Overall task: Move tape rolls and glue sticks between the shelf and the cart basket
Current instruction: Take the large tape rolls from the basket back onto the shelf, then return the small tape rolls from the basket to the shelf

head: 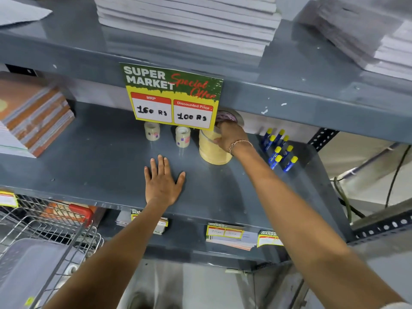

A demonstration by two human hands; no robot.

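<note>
On the grey shelf [100,161] stands a stack of tan tape rolls [211,150]. My right hand [229,136] reaches over the stack's top and grips a clear tape roll [227,117], half hidden behind the price sign. Two small stacks of clear tape rolls [152,130] [182,136] stand to the left. Several blue glue sticks with yellow caps [278,150] stand upright to the right. My left hand [161,181] lies flat and open on the shelf's front part. The wire cart basket [44,237] sits at the lower left.
A green and yellow price sign [172,97] hangs from the upper shelf edge. Stacked notebooks [35,114] lie at the shelf's left end. Paper stacks [185,21] rest on the upper shelf. A grey tub [29,268] sits inside the basket. Cables hang at the right.
</note>
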